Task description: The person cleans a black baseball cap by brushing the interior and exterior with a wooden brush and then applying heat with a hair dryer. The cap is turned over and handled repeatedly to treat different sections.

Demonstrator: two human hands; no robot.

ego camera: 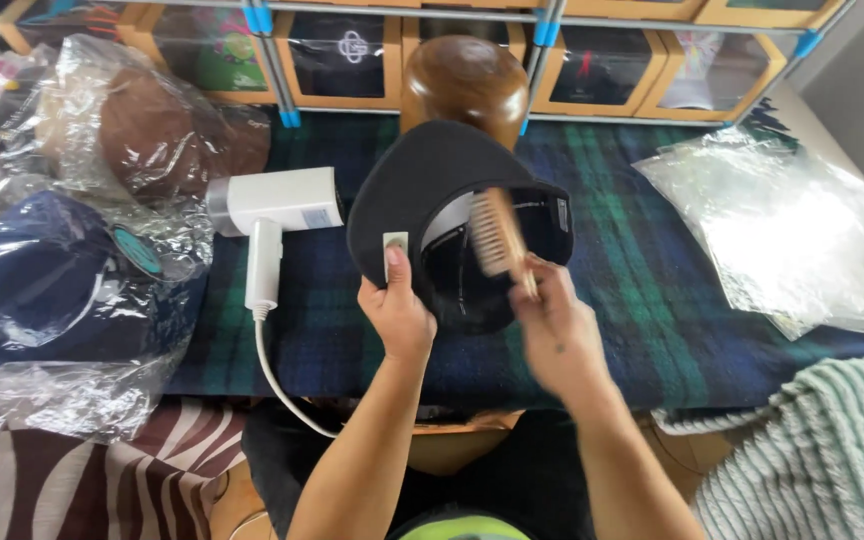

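The left hand (395,312) is holding a black cap (442,215) up over the table. The thumb is pressing on the flat brim, right by a small pale sticker (395,243), and the other fingers are gripping behind the brim. The cap is turned so its inside is facing the person. It is sitting just above and a little to the right of the left hand.

The right hand (555,322) is closed around the handle of a wooden brush (497,232). The brush is sticking up and to the left from that hand. Its bristle end is lying against the inside of the cap. The brush and the right hand are looking blurry.

Both hands are close together, with the cap between them and above them.

Under the cap, a blue and green checked blanket (642,280) is covering the table. A white hair dryer (274,212) is lying on the blanket to the left of the cap, and its white cord (282,390) is hanging off the near edge. A round brown wooden head form (465,82) is standing just behind the cap. Hats in clear plastic bags (62,250) are piled up on the left. An empty-looking clear plastic bag (782,230) is lying on the right. Boxes with windows (337,55) are sitting in a row at the back.
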